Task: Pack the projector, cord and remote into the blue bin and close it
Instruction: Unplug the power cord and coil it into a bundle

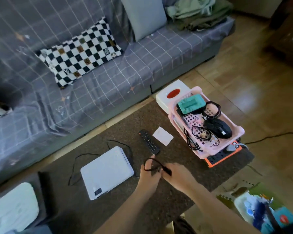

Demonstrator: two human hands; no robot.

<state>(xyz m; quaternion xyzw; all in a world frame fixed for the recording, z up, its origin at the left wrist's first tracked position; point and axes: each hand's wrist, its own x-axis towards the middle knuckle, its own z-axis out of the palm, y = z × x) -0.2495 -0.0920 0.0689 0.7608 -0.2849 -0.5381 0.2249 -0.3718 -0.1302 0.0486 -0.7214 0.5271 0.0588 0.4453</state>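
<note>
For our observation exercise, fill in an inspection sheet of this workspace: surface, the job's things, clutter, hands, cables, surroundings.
Surface: dark brown rug on wooden floor.
Job's things: white projector and black remote lie on the rug; blue bin not seen.
Clutter: white paper slip; pink basket holding a teal holder, a black mouse and tangled wires, sitting on an orange power strip.
Hands: left hand and right hand both grip the black cord.
Cables: the cord loops around the projector.
Surroundings: grey checked sofa with checkerboard pillow.
</note>
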